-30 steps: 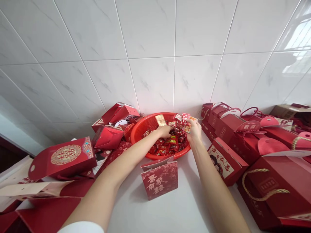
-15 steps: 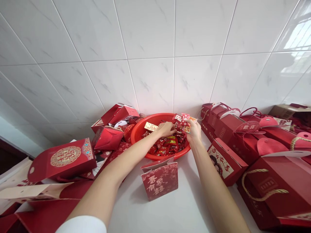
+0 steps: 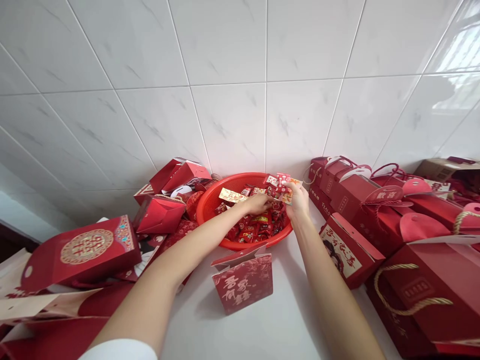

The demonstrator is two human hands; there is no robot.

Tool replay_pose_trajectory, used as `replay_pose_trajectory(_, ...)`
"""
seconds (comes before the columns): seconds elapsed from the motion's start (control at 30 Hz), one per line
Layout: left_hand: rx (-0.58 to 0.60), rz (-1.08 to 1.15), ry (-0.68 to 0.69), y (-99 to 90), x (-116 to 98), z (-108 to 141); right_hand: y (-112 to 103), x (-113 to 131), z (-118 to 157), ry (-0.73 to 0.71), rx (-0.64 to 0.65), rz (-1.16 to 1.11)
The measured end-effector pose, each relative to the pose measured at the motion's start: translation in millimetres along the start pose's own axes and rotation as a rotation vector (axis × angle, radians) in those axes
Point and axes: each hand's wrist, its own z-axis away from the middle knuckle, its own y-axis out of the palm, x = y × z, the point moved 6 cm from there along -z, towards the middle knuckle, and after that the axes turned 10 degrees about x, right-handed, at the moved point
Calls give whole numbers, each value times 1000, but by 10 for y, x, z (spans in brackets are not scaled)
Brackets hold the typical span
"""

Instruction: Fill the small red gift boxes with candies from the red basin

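- Packets in a small bunch, the held packets (image 3: pixel 282 184), are sitting between the thumb and fingers of the right hand (image 3: pixel 299 200), sticking out from its left side over the right part of the basket (image 3: pixel 205 207).
- Their wrappers are showing red with pale dots, white with red print, and orange patterning.
- The right hand is closing around them at the basket's right rim.
- The left hand (image 3: pixel 258 204) is reaching palm-down into the basket, its fingers bending among the loose packets (image 3: pixel 249 235); whether it is gripping one, I cannot tell.
- The loose packets are lying heaped below and around its fingers, mostly glossy red, some with yellow or white print.
- A cream-and-gold packet (image 3: pixel 231 195) is resting to the left of that hand, inside the basket.
- The basket is standing on the white worktop (image 3: pixel 225 340), glowing orange-red.
- A red box with pale characters (image 3: pixel 245 285) is standing upright just in front of the basket, its top gaping.
- More red boxes are crowding both sides.
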Motion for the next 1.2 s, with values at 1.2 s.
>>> replay_pose_trajectory(1.2,-47,471,114,-744,-917,2094,740,942,910,-89,576,212)
